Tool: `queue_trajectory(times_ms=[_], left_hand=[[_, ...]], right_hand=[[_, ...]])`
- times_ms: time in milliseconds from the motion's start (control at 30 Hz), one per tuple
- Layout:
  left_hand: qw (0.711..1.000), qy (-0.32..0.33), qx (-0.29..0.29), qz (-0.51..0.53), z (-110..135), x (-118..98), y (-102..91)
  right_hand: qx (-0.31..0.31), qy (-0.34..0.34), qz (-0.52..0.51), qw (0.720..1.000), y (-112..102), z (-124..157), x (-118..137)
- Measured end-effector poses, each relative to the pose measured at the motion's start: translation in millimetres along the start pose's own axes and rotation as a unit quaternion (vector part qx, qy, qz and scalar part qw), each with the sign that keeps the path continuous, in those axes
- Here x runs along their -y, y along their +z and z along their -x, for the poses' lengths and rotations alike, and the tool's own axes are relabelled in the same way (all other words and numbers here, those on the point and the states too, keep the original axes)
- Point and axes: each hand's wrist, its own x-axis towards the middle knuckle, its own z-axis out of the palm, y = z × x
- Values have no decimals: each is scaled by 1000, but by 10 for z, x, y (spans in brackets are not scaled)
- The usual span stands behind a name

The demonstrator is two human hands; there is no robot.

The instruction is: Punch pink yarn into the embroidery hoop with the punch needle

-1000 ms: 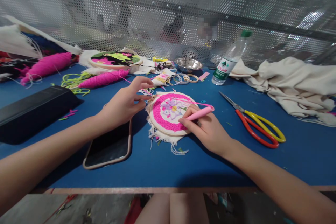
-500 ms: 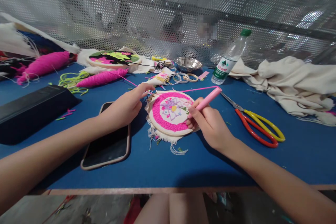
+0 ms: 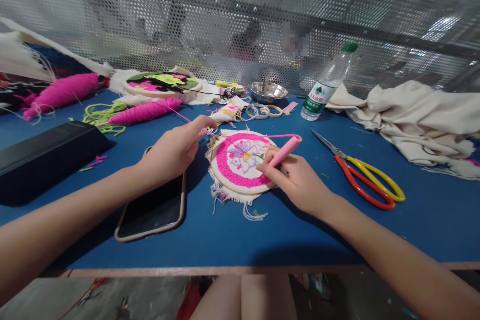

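My right hand (image 3: 298, 180) is wrapped round a pink punch needle (image 3: 287, 151), a pen-like tool slanting up to the right, its tip hidden by my fingers against the cloth. Pink yarn (image 3: 275, 136) runs from its top end across to the left. Under it lies an embroidery hoop (image 3: 245, 191) of white cloth, with a looped pink ring around a purple flower with a yellow centre. At the hoop's upper left, my left hand (image 3: 176, 147) has bent fingers closed at the yarn, which passes through them towards a pink yarn bundle (image 3: 150, 111).
A phone (image 3: 153, 210) lies under my left forearm, beside a dark case (image 3: 52, 157). Red-and-yellow scissors (image 3: 360, 175) lie at right. Behind are a water bottle (image 3: 322, 90), a metal bowl (image 3: 268, 91), a second hoop (image 3: 163, 82) and crumpled cloth (image 3: 412, 115).
My right hand and the punch needle have shifted slightly left, the tool's top end dropping lower. My left hand has drawn back a little to the left.
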Motion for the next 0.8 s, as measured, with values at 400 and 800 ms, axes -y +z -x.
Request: queue_trajectory(times_ms=[400,800], left_hand=[[999,-16,36,-3,4,-137,-47],[998,46,-26,20,7,-36,-8]], right_hand=[[0,18,-4,1000,7,2,-33],[-6,21,-28,999,19,4,-29]])
